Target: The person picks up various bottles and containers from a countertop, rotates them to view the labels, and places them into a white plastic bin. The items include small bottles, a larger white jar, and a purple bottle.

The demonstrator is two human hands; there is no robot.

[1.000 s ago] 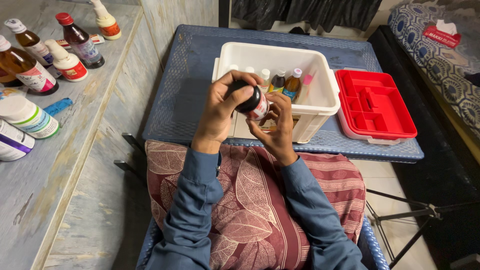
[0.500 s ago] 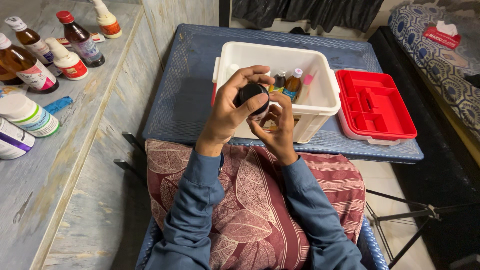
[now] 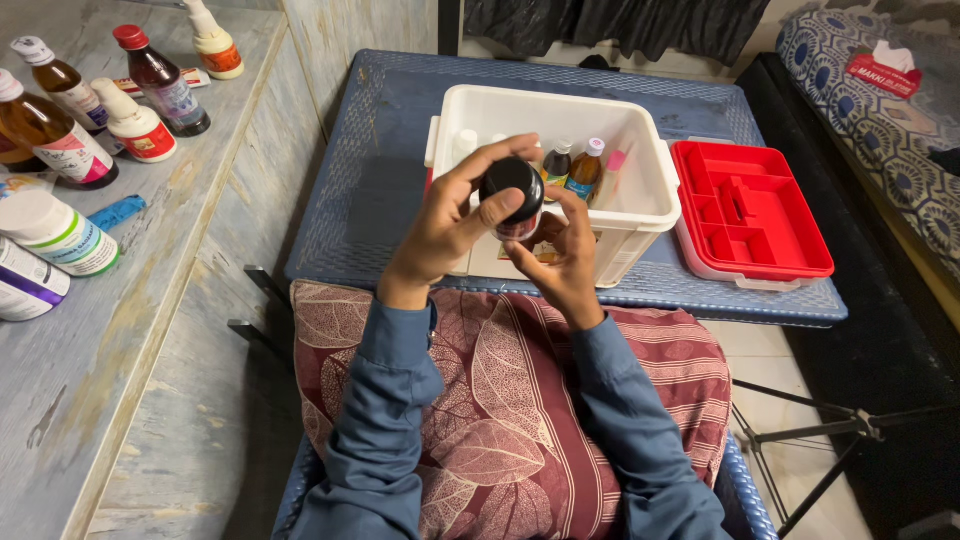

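A home room: patterned bed (image 3: 880,110), leaf-print cushion (image 3: 500,400), medicine bottles (image 3: 60,140) alongside.

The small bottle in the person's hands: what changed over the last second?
The left hand shifted its grip on the black cap, fingers spreading over the top and thumb pressing on it. The right hand kept holding the small bottle from below. The white box and red tray stayed put.

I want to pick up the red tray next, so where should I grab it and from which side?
Take the red tray by its long near rim, coming from the front right. It lies flat and open side up on the blue table, its left edge hard against the white box, so that side seems blocked. The inner dividers look too thin for a firm hold.
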